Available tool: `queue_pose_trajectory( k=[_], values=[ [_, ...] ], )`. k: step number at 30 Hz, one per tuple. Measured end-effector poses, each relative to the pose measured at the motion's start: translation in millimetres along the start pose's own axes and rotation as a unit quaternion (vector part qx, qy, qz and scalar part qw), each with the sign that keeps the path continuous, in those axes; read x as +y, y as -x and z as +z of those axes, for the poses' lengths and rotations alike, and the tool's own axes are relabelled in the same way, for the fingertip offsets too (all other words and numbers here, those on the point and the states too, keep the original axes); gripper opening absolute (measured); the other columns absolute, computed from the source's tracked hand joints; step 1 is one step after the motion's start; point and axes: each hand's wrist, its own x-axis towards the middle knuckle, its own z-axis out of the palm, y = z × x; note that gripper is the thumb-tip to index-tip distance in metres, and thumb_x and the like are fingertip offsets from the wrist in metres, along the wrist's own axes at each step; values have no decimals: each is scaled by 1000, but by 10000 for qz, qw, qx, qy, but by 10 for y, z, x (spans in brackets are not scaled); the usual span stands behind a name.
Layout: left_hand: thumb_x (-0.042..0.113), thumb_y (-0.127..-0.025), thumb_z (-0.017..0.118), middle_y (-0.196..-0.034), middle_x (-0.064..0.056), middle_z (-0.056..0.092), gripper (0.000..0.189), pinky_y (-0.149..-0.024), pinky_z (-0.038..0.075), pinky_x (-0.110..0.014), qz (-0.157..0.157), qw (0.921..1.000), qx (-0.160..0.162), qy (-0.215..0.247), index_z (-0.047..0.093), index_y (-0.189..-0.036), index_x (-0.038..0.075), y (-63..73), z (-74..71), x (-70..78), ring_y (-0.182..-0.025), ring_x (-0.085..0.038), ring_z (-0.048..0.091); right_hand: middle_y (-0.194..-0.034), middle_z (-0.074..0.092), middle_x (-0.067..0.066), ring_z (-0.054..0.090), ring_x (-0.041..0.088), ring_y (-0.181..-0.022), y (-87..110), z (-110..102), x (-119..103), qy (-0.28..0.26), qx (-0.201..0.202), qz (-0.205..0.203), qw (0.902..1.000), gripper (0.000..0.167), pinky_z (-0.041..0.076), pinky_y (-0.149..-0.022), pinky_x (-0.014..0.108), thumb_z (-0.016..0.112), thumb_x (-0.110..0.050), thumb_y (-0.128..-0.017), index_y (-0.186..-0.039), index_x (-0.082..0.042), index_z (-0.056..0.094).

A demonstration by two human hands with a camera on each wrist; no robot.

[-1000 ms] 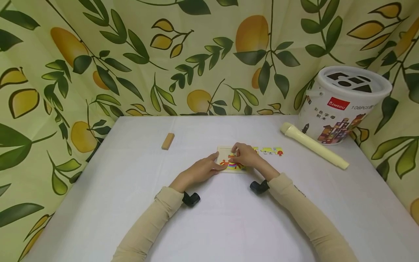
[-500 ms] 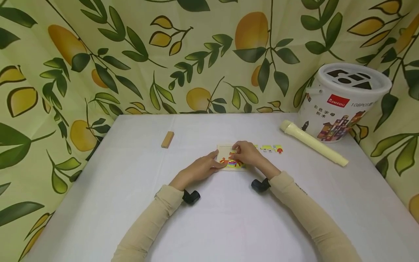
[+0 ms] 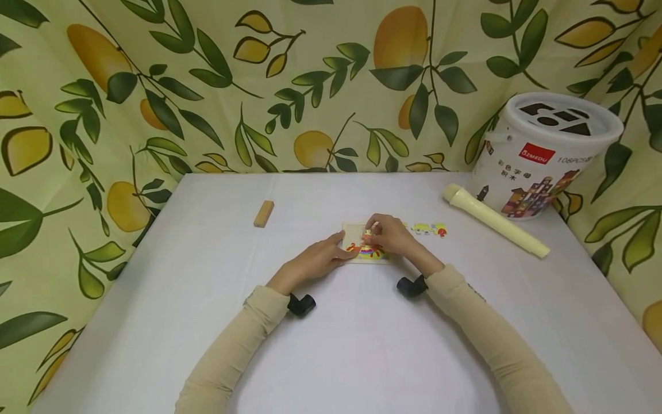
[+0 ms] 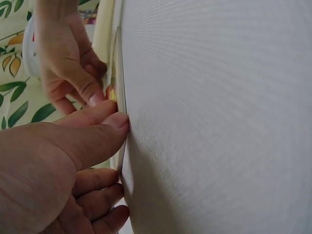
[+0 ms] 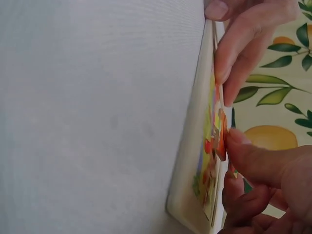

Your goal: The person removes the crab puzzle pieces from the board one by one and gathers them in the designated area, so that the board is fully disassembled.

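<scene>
A small wooden puzzle board (image 3: pixel 353 231) lies flat on the white table, its lower part filled with colourful pieces. My left hand (image 3: pixel 316 260) holds the board at its left side, thumb and fingers at the edge, as the left wrist view shows. Over the board, my right hand (image 3: pixel 394 236) pinches an orange-red puzzle piece (image 5: pixel 223 135). That piece sits tilted, slightly raised above the picture, in the right wrist view. Just right of the board lie several loose puzzle pieces (image 3: pixel 430 230), partly behind the right hand.
A wooden block (image 3: pixel 264 214) lies at the back left. On the right, a cream-coloured stick with a wider end (image 3: pixel 496 221) lies before a white block bucket (image 3: pixel 543 158) with a shape-hole lid. A leaf-and-fruit patterned curtain (image 3: pixel 315 86) surrounds the table's back and sides.
The head view has tilted, so everything sits a little higher in it. My right fingers shift slightly over the board with the puzzle piece; the left hand keeps its hold.
</scene>
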Motion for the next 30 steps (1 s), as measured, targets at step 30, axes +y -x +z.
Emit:
queue_pose_trajectory(
  k=[30],
  values=[
    [16, -94, 53, -149, -20, 25, 36, -108, 30, -44, -159, 9997, -70, 181, 53, -128, 24, 11, 3, -4, -138, -30, 26, -96, 64, 14, 48, 21, -80, 568, -615, 830, -79, 537, 974, 9938, 20, 37, -66, 27, 66, -18, -84, -97, -2, 68]
  ],
)
